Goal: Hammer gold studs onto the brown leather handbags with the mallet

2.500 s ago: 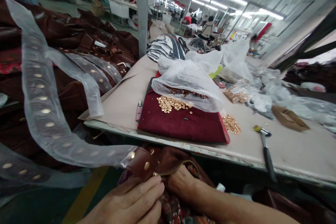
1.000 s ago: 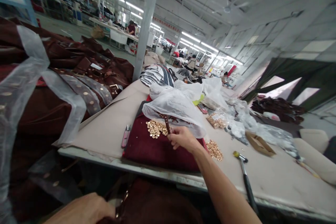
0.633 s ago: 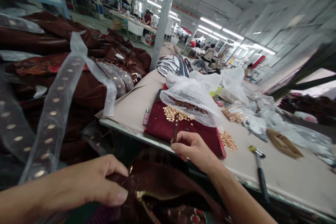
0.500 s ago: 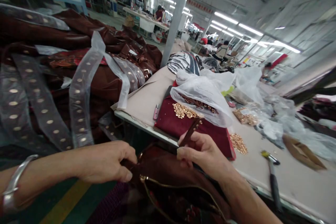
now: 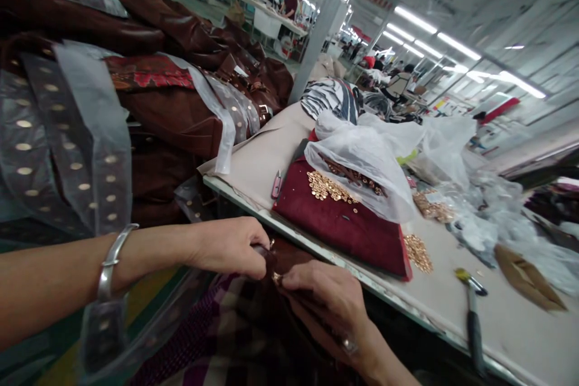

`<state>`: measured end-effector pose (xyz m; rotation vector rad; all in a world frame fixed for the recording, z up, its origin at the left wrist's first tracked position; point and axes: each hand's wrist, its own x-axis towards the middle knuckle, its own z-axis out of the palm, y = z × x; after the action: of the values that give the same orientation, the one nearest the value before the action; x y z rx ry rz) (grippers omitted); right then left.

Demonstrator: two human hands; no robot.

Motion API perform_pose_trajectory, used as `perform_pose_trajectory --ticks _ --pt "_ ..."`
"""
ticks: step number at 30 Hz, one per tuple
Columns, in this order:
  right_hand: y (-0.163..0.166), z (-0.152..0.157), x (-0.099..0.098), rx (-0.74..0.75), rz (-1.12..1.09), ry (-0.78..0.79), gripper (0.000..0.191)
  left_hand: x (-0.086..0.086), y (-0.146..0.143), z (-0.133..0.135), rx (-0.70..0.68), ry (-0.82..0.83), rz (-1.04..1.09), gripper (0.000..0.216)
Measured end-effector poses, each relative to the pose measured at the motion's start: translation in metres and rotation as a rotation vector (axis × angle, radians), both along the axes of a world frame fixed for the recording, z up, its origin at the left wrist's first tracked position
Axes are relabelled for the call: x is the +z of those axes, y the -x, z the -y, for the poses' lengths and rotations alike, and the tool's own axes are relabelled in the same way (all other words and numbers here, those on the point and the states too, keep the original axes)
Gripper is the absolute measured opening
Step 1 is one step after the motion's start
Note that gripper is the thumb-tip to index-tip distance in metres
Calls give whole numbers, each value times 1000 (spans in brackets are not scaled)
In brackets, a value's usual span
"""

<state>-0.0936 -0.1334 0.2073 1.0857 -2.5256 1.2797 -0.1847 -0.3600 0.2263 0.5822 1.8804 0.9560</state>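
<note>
A brown leather bag (image 5: 289, 256) lies in my lap below the table edge, largely hidden by my hands and shadow. My left hand (image 5: 233, 247) is closed on a dark brown leather piece at the bag's end, with a bit of gold metal showing by the fingertips. Close beside it, my right hand (image 5: 332, 295) pinches at a small gold fitting (image 5: 276, 278). A brown strap (image 5: 312, 319) runs under the right palm, and a shiny metal piece shows near its lower end. What exactly the right fingertips grip is partly covered.
Left stand piled brown leather bags (image 5: 176, 126) with plastic-wrapped studded straps (image 5: 106, 157). On the table (image 5: 244, 169) lie pink-handled snips (image 5: 276, 184), dark red fabric (image 5: 307, 220) with gold eyelets (image 5: 328, 187), a plastic bag (image 5: 362, 145) and a hammer (image 5: 473, 313).
My right hand has come down and left with the strap, close to my left hand. The left hand has shifted right and slightly up. The bag's zipped opening no longer shows. The view has turned.
</note>
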Motion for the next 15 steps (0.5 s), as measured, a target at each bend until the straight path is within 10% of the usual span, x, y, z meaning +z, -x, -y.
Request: perform_pose_trajectory --ticks 15 --pt "6 -1 15 82 -150 -348 26 -12 0 -12 55 -38 -22 22"
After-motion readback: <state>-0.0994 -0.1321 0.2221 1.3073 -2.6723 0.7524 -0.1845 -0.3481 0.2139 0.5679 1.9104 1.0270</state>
